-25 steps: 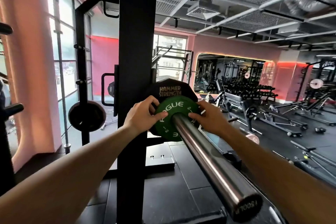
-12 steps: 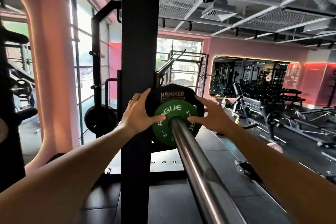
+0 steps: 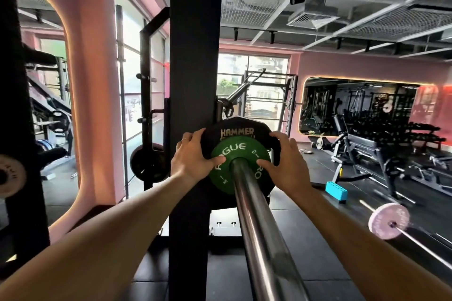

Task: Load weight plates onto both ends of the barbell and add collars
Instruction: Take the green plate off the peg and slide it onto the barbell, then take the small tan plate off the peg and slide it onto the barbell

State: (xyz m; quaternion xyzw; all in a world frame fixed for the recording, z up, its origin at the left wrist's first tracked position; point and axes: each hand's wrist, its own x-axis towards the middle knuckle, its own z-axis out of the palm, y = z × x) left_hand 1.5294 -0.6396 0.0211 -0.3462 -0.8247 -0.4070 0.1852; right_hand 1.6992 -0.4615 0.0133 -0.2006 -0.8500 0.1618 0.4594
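A steel barbell sleeve [image 3: 256, 222] runs away from me, level with my chest. At its far end a small green Rogue plate [image 3: 238, 151] lies flat against a bigger black Hammer Strength plate [image 3: 236, 127]. My left hand [image 3: 193, 159] grips the black plate's left rim, with its thumb lying on the green plate. My right hand [image 3: 286, 166] grips the right rim the same way, thumb on the green face. No collar shows on the sleeve.
A black rack upright [image 3: 193, 56] stands just left of the plates. Behind it a black plate [image 3: 149, 162] hangs on a storage peg. On the floor to the right lie a bar with a pink plate [image 3: 389, 221] and a blue block [image 3: 336, 190]; benches [image 3: 367, 149] stand beyond.
Both hands have spread from the green plate outward onto the black plate's rim. My view has risen and moved closer, and the sleeve's near end has left the frame.
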